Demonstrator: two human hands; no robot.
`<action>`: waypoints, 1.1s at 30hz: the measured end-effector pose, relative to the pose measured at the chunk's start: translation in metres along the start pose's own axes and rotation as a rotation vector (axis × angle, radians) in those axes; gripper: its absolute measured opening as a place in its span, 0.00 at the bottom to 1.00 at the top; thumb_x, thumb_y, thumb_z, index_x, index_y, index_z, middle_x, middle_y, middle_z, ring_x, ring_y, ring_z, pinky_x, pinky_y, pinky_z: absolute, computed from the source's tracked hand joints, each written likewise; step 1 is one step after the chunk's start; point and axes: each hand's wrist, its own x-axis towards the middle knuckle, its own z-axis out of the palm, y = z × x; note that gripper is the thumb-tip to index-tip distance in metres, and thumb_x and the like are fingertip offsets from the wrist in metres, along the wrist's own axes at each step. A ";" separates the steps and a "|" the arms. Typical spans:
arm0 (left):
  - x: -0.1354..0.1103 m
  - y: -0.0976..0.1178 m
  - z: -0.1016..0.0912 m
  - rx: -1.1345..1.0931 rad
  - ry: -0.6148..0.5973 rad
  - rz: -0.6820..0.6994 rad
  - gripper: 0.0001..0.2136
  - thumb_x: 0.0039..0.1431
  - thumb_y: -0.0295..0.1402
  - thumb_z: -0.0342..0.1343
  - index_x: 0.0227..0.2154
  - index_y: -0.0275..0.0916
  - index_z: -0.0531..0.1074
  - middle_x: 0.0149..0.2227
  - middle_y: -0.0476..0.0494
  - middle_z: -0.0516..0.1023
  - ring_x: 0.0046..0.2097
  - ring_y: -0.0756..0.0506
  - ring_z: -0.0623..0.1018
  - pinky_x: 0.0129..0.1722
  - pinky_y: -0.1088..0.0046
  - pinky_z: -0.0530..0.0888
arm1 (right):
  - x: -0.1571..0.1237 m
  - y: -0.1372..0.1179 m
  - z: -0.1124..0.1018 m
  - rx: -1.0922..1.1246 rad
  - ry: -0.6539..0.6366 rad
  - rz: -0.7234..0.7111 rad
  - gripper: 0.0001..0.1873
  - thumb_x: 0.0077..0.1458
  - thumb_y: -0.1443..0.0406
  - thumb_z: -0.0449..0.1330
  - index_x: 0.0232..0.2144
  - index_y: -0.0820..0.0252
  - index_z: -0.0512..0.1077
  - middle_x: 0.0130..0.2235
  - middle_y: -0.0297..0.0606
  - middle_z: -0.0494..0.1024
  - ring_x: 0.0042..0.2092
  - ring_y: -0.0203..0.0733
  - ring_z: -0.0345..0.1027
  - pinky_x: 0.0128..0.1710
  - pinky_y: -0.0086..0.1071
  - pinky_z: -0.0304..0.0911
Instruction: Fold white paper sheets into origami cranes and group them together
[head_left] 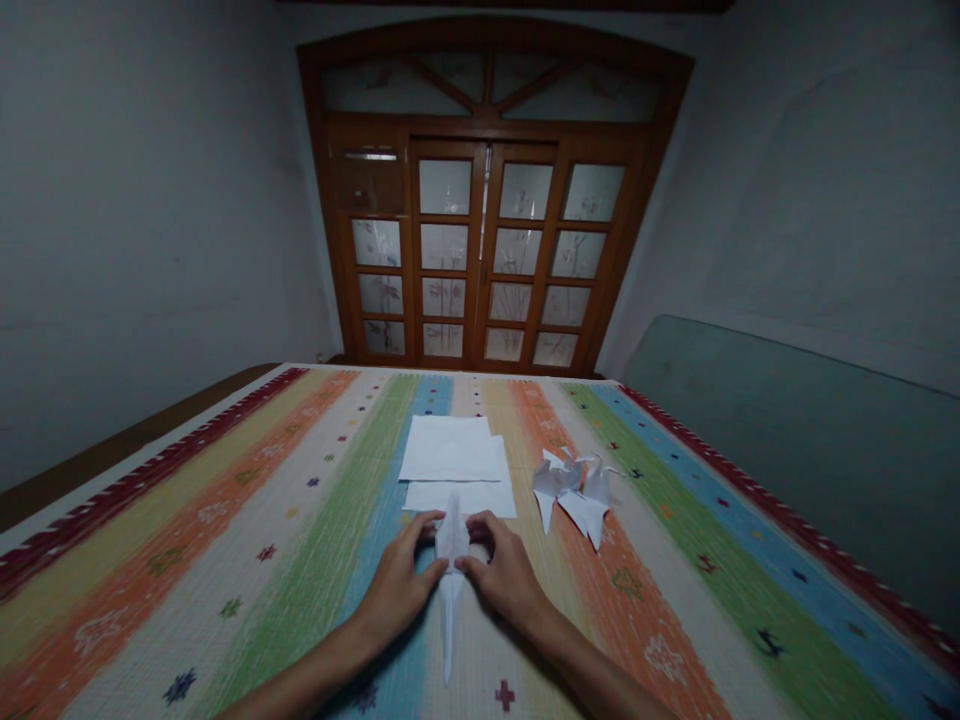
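Note:
A long, narrow piece of folded white paper (451, 545) lies between my hands, its thin point aimed toward me and its other end reaching the paper sheets. My left hand (401, 580) grips its left edge with thumb and fingers. On the opposite edge, my right hand (506, 570) pinches it the same way, the two thumbs close together near the middle. Just beyond are white square paper sheets (450, 448), overlapping and flat. To the right of my right hand stand several folded paper cranes (574, 490), bunched together.
A striped, patterned tablecloth (300, 540) covers the table. Past its far edge is a wooden door (484, 250) with glass panes. A pale green panel (787, 420) stands along the right side, and plain walls rise on both sides.

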 end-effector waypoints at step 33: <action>-0.007 0.023 -0.006 -0.157 0.085 0.253 0.07 0.60 0.29 0.59 0.39 0.41 0.79 0.38 0.45 0.83 0.38 0.45 0.83 0.39 0.73 0.80 | -0.008 -0.037 -0.021 -0.066 0.296 -0.911 0.18 0.57 0.80 0.57 0.43 0.57 0.76 0.37 0.43 0.82 0.41 0.44 0.78 0.41 0.37 0.76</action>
